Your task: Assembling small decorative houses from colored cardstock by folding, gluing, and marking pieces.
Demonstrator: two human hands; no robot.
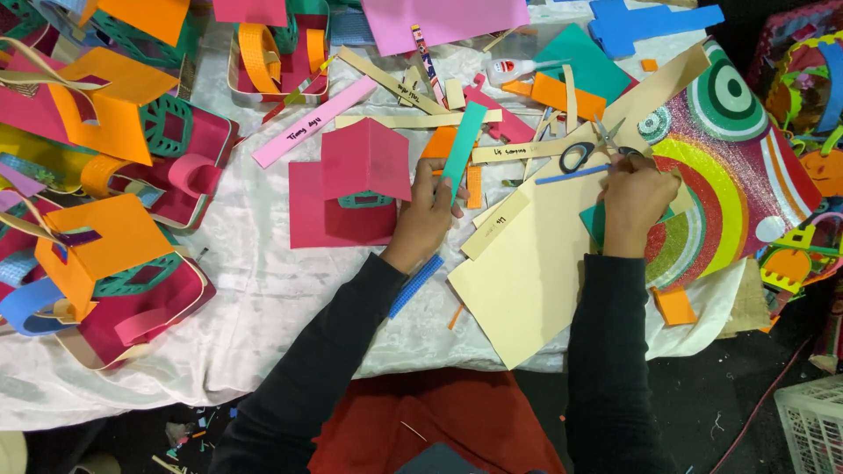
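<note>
At the far left of the white tablecloth [263, 290] stands a crowd of finished paper crafts: an orange folded-roof paper house [110, 246] on a magenta base with a teal cut-out panel, and above it another orange piece [114, 110] beside a teal window frame [167, 125]. Further in, a long pink paper strip [312, 123] lies slantwise, and just right of it sits a magenta folded card [364, 160], tented over a flat magenta sheet [329, 219] with a bit of teal showing beneath the fold. The left hand [428, 215] rests at that card's right edge, its fingers closed around a teal paper strip [464, 145] that stands up and leans away toward the scraps; a blue ridged strip [415, 285] lies on the cloth just below the wrist. Behind the strip lie cream strips, orange offcuts and a small glue bottle [514, 68]. A large cream paper sheet [527, 281] spreads between the two black sleeves. The right hand [634, 197] is curled shut over a pair of scissors [597, 145], whose dark loop and pointed blades show just beyond the knuckles, above a teal paper piece [597, 224] partly hidden under the hand. At the right lies a glittery board of coloured arcs [729, 167], with a blue paper shape [650, 22] well above it.
</note>
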